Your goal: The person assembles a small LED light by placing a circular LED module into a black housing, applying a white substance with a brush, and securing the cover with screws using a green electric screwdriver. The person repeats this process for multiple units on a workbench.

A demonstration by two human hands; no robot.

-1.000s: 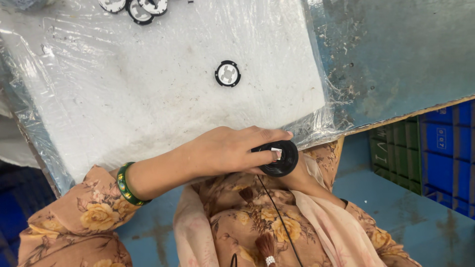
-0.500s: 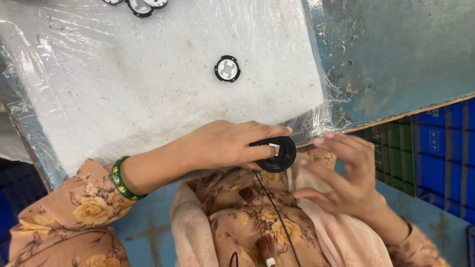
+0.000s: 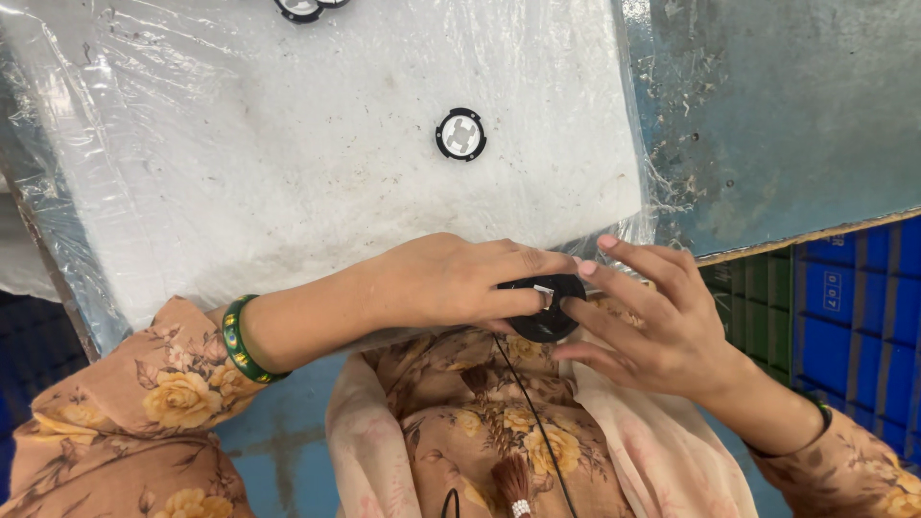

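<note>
The left hand [image 3: 451, 283] reaches across from the left and holds a black disc-shaped part [image 3: 547, 307] just off the near edge of the tabletop [image 3: 767, 115], above the person's lap. Its fingers are clamped on the disc's left rim and upper face. The right hand [image 3: 662, 326] comes in from the opposite side; its fingers [image 3: 624, 251] are spread apart, one tip touching the disc's right edge by a small pale square tab on its face — the rest hover just beyond. So the disc lies between the two hands, held by the left, flat face up, with no long axis to speak of: it is round.

A thin black wire [image 3: 537, 422] trails down from the disc over the floral cloth. The disc looks like hard matt plastic. On the tabletop a white foam slab [image 3: 288, 163], wrapped in crinkled clear film, carries a second ring-shaped part [image 3: 461, 134] — black rim, pale cross-shaped centre — well apart from the hands. A green bangle [image 3: 240, 341] sits on the left wrist.
</note>
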